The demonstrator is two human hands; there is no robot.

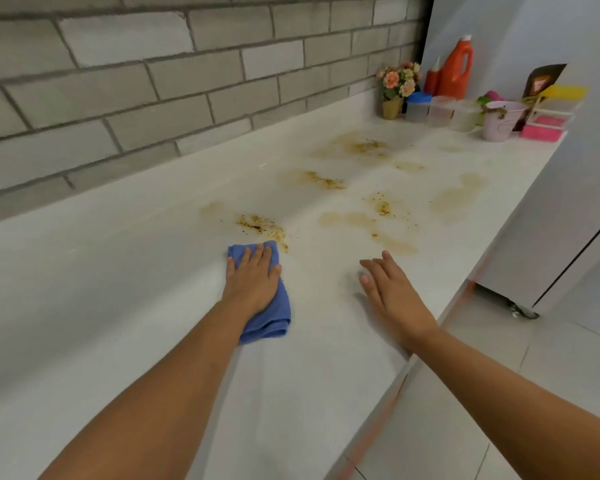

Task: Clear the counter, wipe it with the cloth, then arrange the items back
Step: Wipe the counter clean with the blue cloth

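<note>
Soft floppy blue cloth [274, 323], pinned under straight-fingered left hand [253, 282]; right hand [392, 296] flat, empty. Probably bunches unless palmed mid-fold.

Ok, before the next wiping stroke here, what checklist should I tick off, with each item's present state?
1. Left hand flat on the blue cloth, fingers straight: ok.
2. Cloth lying folded on the counter: ok.
3. Stroke path free of objects; the items stand grouped at the far end: ok.
4. Right hand clear of the cloth, open, to its right: ok.
5. Counter clean: not ok, brown stains spread ahead of the cloth.
6. Cloth damp enough: cannot tell.
</note>
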